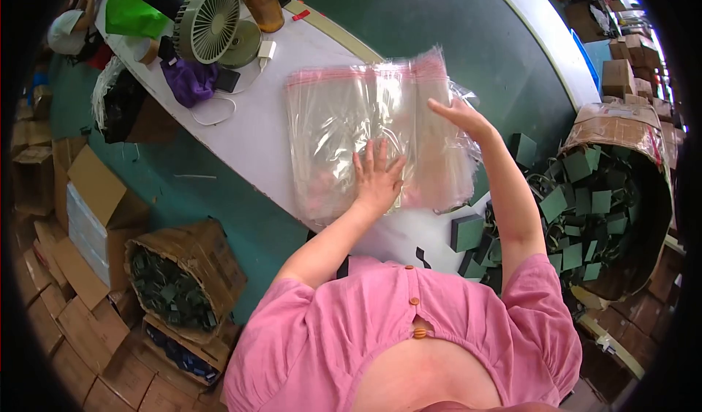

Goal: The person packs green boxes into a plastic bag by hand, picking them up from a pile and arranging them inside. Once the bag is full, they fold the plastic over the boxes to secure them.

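Observation:
A stack of clear plastic bags (333, 119) with pink-striped top edges lies on the white tabletop in front of me. My left hand (378, 178) rests flat on the lower middle of the stack, its fingers spread. At the stack's right side, my right hand (468, 119) grips the edge of the bags. Its thumb stretches left over the plastic, while the other fingers are partly hidden by crinkled film.
A fan (208, 24), a bottle (259, 6) and a purple pouch (189, 81) stand at the table's upper left. Dark green box-like pieces fill a large carton (614, 123) at right. Another filled carton (219, 266) sits lower left.

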`<control>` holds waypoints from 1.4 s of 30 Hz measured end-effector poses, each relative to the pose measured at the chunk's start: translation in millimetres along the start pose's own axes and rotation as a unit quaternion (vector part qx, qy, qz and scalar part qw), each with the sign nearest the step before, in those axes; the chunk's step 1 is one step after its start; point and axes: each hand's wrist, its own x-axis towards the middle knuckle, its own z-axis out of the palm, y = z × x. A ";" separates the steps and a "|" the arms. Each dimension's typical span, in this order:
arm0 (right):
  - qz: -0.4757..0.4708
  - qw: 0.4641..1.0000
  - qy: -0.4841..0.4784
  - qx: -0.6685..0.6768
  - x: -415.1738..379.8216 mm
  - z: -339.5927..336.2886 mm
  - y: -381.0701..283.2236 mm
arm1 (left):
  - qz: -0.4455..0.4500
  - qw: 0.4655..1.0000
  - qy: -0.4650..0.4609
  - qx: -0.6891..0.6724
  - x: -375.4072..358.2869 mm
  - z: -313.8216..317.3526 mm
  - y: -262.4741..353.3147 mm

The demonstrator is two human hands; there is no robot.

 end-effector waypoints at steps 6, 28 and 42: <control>-0.017 0.986 0.118 -0.117 16.9 17.6 21.4 | -0.015 0.997 -0.043 -0.065 -1.4 -22.8 -2.0; -0.483 0.829 -0.132 -0.249 -210.4 -11.2 -111.0 | 0.111 0.971 -0.115 -0.178 -43.0 -280.0 -149.8; -0.589 0.676 -0.023 -0.442 48.6 21.1 -56.8 | 0.098 0.981 0.103 0.130 -57.1 -214.5 -85.3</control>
